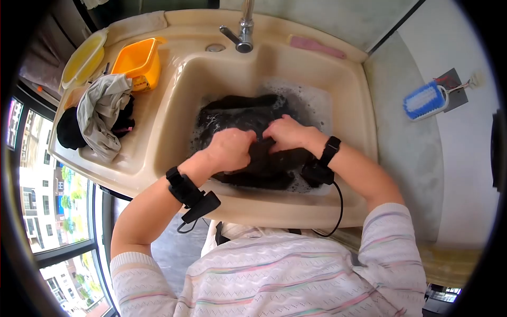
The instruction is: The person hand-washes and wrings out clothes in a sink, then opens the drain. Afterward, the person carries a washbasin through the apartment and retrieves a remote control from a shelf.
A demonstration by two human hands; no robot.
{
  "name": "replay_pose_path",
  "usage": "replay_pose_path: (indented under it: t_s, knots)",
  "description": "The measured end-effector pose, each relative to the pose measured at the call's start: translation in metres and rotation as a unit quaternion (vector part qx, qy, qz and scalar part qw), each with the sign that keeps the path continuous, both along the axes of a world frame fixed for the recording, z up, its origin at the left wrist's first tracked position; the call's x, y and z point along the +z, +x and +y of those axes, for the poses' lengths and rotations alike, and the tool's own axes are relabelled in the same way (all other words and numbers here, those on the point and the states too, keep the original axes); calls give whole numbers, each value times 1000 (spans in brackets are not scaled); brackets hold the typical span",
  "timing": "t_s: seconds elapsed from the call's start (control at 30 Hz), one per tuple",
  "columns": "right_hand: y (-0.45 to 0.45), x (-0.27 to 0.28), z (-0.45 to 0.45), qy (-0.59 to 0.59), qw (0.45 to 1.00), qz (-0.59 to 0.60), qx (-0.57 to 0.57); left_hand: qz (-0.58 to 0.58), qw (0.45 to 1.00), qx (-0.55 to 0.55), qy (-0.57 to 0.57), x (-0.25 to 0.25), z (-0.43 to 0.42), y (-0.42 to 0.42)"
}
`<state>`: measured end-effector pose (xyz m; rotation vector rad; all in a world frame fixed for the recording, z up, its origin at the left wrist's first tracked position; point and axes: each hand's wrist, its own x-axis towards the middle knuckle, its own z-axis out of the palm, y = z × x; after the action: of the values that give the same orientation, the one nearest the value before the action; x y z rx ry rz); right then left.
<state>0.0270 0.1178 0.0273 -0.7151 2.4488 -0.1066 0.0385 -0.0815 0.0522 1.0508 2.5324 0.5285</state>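
Nearest to us in the head view is a white knit sweater (274, 274) with coloured stripes, filling the bottom of the frame, its two sleeves reaching up toward a beige sink (177, 113). Black straps (185, 189) with small devices circle both wrists.

At the centre, we see a dark cloth (262, 156) bunched in the basin, partly under soapy water (317, 108). Our left hand (232, 150) is curled into a fist on it, just left of the frame's centre; our right hand (285, 133), slightly higher and to the right, grips it with bent fingers. Between them, a raised fold runs roughly up and down the frame, with neither hand clearly nearer to it. More cloth spreads above and below the hands; because it is crumpled and half sunk, we cannot tell the long axis of the whole piece.

Above the basin stands a chrome faucet (244, 31). At upper left, a grey garment (100, 119) lies over black fabric (70, 128) beside an orange plastic basket (134, 61). At upper right, a blue-and-white brush (425, 101) hangs against the wall, well apart from both hands.
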Motion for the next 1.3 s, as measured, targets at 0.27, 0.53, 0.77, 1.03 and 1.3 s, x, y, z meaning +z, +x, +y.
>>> replay_pose_path:
  t_s: [0.27,0.53,0.77,1.03,1.3]
  knots:
    - [11,58,-6,-489,743,-261,-376,-310,855,326,257,21,16,-16]
    - [20,-41,19,-370,815,-176,-409,-422,845,191,265,-39,20,-34]
    - [8,179,31,-575,764,68,-285,-276,878,237,310,-5,-34,-63]
    - [30,360,81,-653,609,335,-299,-251,878,200,354,27,-33,-85]
    - [19,216,77,-483,817,108,-297,-221,908,169,314,-10,1,-119]
